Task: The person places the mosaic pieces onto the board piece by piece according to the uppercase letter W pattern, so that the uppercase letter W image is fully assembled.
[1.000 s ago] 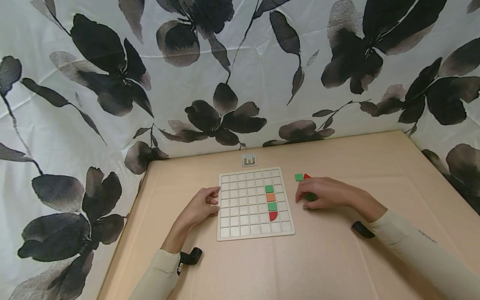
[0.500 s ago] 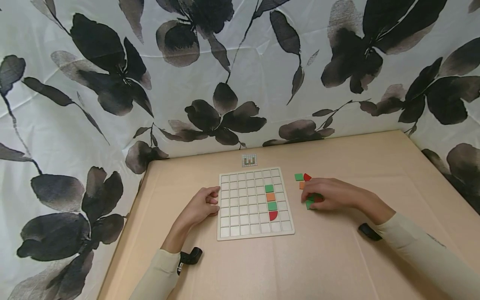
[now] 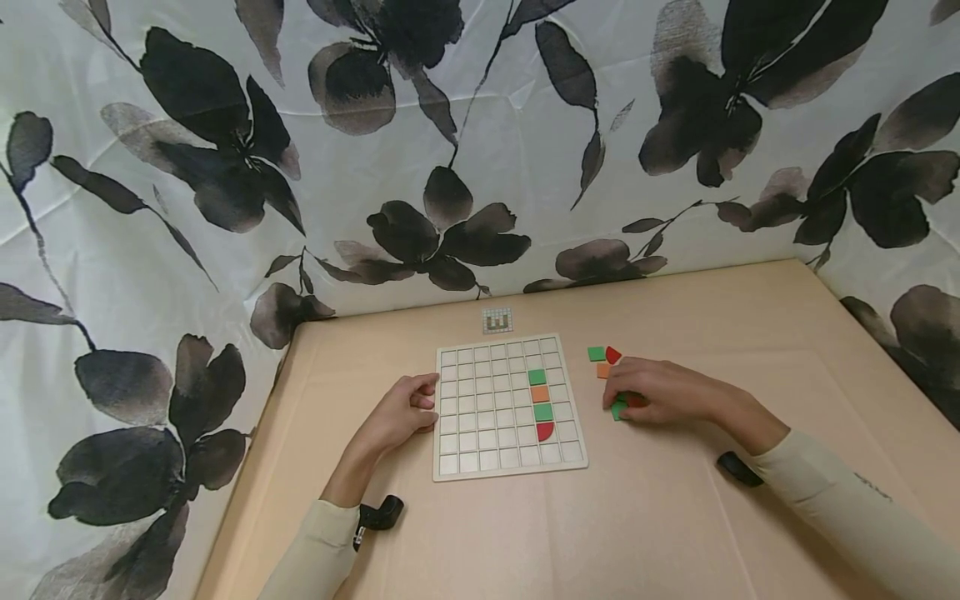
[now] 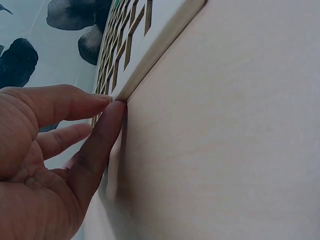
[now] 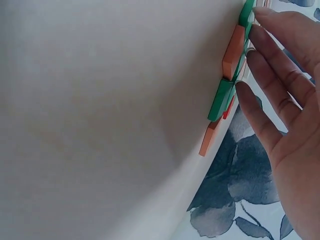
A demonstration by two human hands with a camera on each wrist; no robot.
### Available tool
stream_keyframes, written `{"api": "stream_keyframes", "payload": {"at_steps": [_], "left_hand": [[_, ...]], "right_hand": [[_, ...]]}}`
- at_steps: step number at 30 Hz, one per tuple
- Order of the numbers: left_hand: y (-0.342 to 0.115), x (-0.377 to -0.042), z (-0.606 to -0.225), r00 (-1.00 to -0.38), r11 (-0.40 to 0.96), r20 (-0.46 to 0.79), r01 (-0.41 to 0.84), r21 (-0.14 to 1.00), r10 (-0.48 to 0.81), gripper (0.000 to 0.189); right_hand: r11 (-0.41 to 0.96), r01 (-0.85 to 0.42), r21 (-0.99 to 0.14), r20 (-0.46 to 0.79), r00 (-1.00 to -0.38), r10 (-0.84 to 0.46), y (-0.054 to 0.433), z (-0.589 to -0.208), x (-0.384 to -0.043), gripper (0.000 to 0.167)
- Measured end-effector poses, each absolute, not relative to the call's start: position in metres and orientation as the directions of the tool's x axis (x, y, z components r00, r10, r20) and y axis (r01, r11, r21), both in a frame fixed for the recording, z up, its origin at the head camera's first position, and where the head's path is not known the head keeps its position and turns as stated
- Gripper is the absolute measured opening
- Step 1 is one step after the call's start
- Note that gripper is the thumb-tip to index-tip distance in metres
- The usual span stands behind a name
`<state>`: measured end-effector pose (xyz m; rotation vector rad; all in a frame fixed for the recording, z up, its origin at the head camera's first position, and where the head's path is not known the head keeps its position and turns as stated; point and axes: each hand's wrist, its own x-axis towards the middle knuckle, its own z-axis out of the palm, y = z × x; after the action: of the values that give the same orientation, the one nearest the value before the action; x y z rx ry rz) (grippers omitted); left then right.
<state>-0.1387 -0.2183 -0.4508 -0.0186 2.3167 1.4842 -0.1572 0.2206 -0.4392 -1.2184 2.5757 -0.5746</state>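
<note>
A pale square grid board (image 3: pixel 487 472) lies on the table with a column of coloured tiles in its right part: green (image 3: pixel 537 377), orange (image 3: pixel 539 394), green (image 3: pixel 543 412) and a rounded red one (image 3: pixel 545 432). My left hand (image 3: pixel 405 410) holds the board's left edge, thumb and a finger meeting at its rim in the left wrist view. To the right of the board, my right hand (image 3: pixel 667 392) lies over loose tiles. Its nearly straight fingers touch them from above; a green tile (image 3: pixel 618 410) and a red tile (image 3: pixel 636 401) show partly beneath it.
Beyond my right hand lie a loose green tile (image 3: pixel 596 353), a red rounded tile (image 3: pixel 612 356) and an orange tile (image 3: pixel 603 371). A small patterned grid card (image 3: pixel 497 321) sits behind the board. Floral cloth (image 3: pixel 480 125) hangs at the table's back and sides.
My right hand has shifted slightly right over the loose tiles, uncovering the orange tile and a green one. The left hand has stayed on the board's edge, and the board's tiles are unchanged.
</note>
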Motion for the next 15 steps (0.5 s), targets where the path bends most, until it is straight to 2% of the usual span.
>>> {"api": "stream_keyframes", "payload": {"at_steps": [15], "left_hand": [[-0.2179,-0.1375,-0.4525,-0.931,0.436,-0.313,-0.206,0.876,0.190,0.071]], "right_hand": [[0.563,-0.728,-0.391,-0.012,-0.607,-0.794,0.2199,-0.4468,-0.1574,0.021]]}}
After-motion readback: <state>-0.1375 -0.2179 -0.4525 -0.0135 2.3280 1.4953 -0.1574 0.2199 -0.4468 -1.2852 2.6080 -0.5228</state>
